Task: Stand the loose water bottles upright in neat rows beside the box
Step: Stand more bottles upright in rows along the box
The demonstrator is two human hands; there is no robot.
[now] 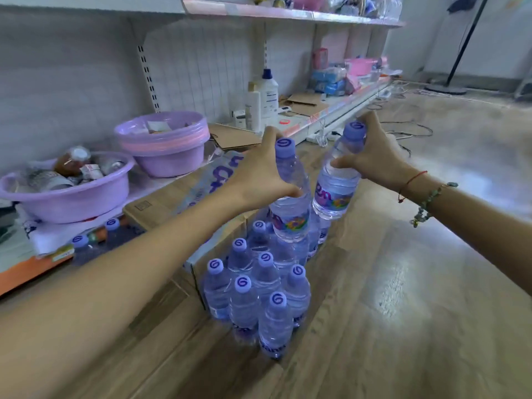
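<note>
I see a glossy wood-plank floor [403, 283] catching soft light. Along the left runs white shelving [288, 14] with a grid back panel [207, 70]; a black stand [460, 53] leans by the far pale wall [449, 38].

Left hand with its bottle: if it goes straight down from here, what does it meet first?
Probably the standing bottles beside the box. The left hand holds its bottle right above their far end, though depth is unclear, so it may reach bare floor just beyond them.
</note>
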